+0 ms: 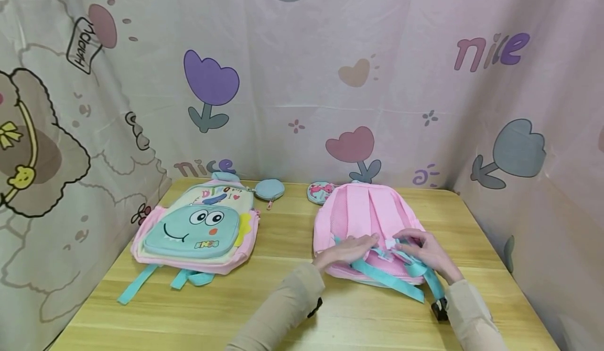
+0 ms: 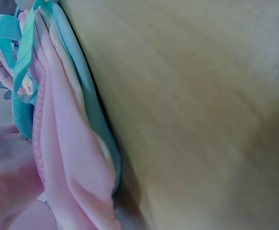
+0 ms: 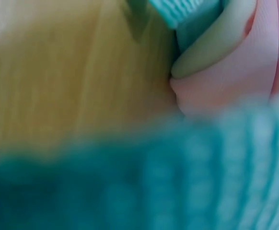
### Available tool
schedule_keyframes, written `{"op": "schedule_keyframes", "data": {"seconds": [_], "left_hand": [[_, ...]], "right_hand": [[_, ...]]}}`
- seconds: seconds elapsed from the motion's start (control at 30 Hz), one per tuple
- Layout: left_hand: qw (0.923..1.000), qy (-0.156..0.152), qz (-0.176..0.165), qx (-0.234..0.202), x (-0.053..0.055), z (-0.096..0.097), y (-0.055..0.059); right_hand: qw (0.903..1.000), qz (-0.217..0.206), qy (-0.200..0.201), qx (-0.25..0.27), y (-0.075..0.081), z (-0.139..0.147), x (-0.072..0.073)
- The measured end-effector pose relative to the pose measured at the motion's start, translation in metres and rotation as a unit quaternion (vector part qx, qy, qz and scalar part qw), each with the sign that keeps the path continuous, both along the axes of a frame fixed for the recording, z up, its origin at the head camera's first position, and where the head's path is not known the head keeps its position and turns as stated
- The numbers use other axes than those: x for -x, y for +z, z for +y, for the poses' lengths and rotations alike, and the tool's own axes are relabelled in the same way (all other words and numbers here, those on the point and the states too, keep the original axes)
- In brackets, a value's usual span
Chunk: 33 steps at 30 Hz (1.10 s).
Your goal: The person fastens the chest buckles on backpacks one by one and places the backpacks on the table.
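Note:
A pink backpack [image 1: 358,209] lies on the table with its shoulder straps facing up. My left hand [image 1: 346,251] rests across its lower left part, fingers fairly straight, beside a turquoise webbing strap [image 1: 389,280]. At the lower middle of the bag, the fingertips of my right hand [image 1: 427,249] pinch a small white buckle [image 1: 390,243]. Turquoise webbing hangs below that hand. The left wrist view shows the bag's pink side [image 2: 67,124] and looped turquoise webbing [image 2: 24,62]. Close, blurred turquoise webbing [image 3: 178,182] fills the lower right wrist view.
To the left lies another backpack [image 1: 198,230] with a smiling dinosaur face and loose turquoise straps. A round blue pouch [image 1: 269,189] is attached near its top. Beside the pink bag's top is a round patterned pouch [image 1: 320,192]. A printed curtain [image 1: 292,78] hangs behind the wooden table [image 1: 283,225].

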<state>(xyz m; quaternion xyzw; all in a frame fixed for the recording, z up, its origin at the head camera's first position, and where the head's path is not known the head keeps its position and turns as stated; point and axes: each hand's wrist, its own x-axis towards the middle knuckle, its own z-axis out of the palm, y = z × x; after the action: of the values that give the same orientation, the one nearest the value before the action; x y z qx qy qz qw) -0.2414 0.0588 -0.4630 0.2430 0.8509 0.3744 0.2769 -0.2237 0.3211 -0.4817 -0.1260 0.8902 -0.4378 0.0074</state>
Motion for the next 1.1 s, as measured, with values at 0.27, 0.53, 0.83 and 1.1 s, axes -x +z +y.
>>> {"op": "schedule_keyframes", "data": {"seconds": [0.27, 0.53, 0.83, 1.1], "left_hand": [[0.9822, 0.045, -0.09, -0.159, 0.009, -0.007, -0.009], [0.9659, 0.07, -0.118, -0.219, 0.011, -0.011, -0.011], [0.9608, 0.085, -0.104, -0.243, 0.01, -0.012, -0.015], [0.9632, 0.043, -0.089, -0.25, 0.01, -0.014, -0.015]], "right_hand": [[0.9997, 0.017, 0.011, 0.013, -0.002, 0.0, 0.0], [0.9991, 0.031, 0.015, 0.023, -0.001, -0.001, -0.002], [0.9997, 0.02, 0.008, 0.015, 0.002, -0.001, -0.003], [0.9999, 0.013, 0.0, 0.005, 0.001, -0.002, -0.002]]}}
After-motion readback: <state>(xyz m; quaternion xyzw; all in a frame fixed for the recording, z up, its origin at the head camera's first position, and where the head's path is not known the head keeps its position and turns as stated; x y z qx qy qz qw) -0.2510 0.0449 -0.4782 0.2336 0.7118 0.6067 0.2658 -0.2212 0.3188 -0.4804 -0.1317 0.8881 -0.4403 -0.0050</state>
